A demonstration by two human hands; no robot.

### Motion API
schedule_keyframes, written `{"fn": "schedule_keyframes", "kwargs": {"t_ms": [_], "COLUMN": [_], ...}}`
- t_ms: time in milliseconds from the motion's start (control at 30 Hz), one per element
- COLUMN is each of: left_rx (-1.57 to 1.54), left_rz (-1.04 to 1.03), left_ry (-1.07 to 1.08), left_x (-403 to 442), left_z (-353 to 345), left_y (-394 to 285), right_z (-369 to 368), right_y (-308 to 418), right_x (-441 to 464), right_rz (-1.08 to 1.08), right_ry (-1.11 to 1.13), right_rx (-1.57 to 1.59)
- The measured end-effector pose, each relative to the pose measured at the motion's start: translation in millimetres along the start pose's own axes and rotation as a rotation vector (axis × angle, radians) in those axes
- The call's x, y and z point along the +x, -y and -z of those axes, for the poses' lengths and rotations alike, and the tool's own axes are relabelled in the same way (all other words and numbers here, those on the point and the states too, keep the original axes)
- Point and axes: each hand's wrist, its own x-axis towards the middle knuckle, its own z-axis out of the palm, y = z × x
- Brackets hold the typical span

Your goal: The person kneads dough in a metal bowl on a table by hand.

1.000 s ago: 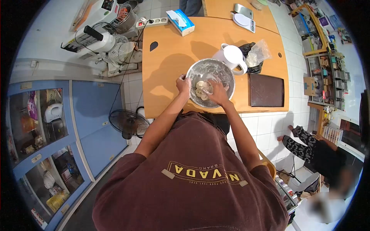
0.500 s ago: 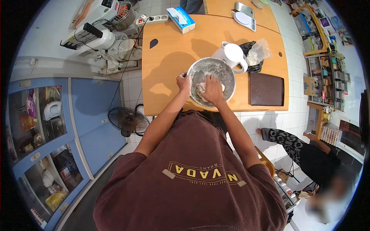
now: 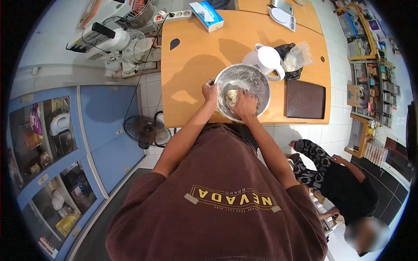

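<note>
A metal mixing bowl [image 3: 262, 85] stands at the table's near edge, its inner wall smeared with flour. My left hand [image 3: 210, 92] grips the bowl's left rim, with the fingers on the outside and partly hidden. Inside the bowl, my right hand [image 3: 245, 104] presses on a pale lump of dough [image 3: 231, 96]. Its fingers curl over the right side of the dough, and the fingertips are partly out of sight.
Behind the bowl are a white pitcher [image 3: 266, 58] and a black plastic bag [image 3: 285, 52]. A dark baking tray [image 3: 305, 100] lies to the right. Farther back sit a tissue box [image 3: 208, 18] and a kitchen scale [image 3: 282, 19]. A black fan [image 3: 147, 130] stands left; another person [image 3: 344, 182] is at right.
My right hand has shifted right within the bowl, and more of the dough shows beside it. The bowl sits slightly farther right in view. The other person has moved closer.
</note>
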Motion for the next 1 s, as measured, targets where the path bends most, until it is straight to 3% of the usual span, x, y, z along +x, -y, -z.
{"fn": "schedule_keyframes", "kwargs": {"t_ms": [400,600,767,900,1000], "left_rx": [0.097,0.104,0.178,0.187,0.190], "left_rz": [-0.063,-0.087,-0.047,-0.056,-0.052], "left_ry": [0.084,0.035,0.022,-0.025,-0.093], "left_x": [0,1,2,7,7], "left_z": [6,1,3,2,-2], "left_y": [0,4,2,2,-2], "right_z": [-10,-9,-43,-26,-5], "right_y": [-9,-12,-37,-32,-22], "right_x": [40,50,55,36,14], "right_rz": [0.063,-0.128,-0.152,-0.044,0.112], "right_ry": [-0.100,-0.101,-0.101,-0.094,-0.130], "right_rx": [0.163,0.246,0.514,0.646,0.485]}}
